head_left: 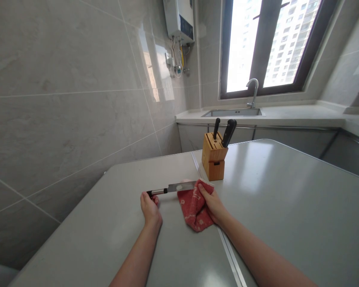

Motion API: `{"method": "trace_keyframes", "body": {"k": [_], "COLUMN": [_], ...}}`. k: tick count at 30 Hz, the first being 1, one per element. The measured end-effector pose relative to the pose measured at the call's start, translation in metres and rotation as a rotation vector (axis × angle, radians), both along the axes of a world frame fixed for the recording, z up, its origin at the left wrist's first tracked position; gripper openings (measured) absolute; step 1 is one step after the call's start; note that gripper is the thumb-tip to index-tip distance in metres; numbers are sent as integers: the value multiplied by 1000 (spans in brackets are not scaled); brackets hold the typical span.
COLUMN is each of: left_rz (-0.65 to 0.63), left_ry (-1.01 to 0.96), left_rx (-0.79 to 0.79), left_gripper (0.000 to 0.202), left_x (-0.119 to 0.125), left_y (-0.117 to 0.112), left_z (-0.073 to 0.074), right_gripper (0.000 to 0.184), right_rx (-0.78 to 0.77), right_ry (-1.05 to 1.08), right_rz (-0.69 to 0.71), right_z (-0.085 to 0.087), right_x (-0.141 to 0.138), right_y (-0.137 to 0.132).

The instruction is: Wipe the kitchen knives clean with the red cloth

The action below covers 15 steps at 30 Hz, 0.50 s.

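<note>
My left hand [150,205] is closed around the end of the handle of a kitchen knife [179,187]. The knife lies level above the table, its blade pointing right. In my right hand [212,201] is a red cloth [194,209] with a pale pattern, folded over the tip end of the blade, so that end is hidden. The loose part of the cloth hangs down toward the table. Beyond my hands a wooden knife block [214,157] stands upright, with two black-handled tools [229,132] in its top and other slots showing.
The pale table [113,239] has a metal seam [231,259] running away from me. A tiled wall [77,119] rises on the left. At the back are a counter with a sink [231,113], a faucet [253,91], a window and a wall-mounted water heater [179,20].
</note>
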State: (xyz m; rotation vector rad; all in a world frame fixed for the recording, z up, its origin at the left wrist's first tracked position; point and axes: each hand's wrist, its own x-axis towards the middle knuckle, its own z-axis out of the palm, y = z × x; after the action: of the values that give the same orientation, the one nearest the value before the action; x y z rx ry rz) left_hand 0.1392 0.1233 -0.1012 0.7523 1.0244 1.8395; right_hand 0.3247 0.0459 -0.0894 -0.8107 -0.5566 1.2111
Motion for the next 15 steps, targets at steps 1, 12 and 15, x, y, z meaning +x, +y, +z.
{"method": "trace_keyframes", "body": {"k": [1, 12, 15], "left_rz": [1, -26, -42], "left_ry": [-1, 30, 33], "left_rx": [-1, 21, 17], "left_gripper": [35, 35, 35], "left_x": [0, 0, 0], "left_y": [0, 0, -1], "left_z": [0, 0, 1], "right_gripper": [26, 27, 27], "right_rx": [2, 10, 5], "right_ry": [1, 31, 28], "right_rz": [0, -15, -19], "right_z": [0, 5, 5], "right_x": [0, -2, -2], "right_y": [0, -1, -1]}}
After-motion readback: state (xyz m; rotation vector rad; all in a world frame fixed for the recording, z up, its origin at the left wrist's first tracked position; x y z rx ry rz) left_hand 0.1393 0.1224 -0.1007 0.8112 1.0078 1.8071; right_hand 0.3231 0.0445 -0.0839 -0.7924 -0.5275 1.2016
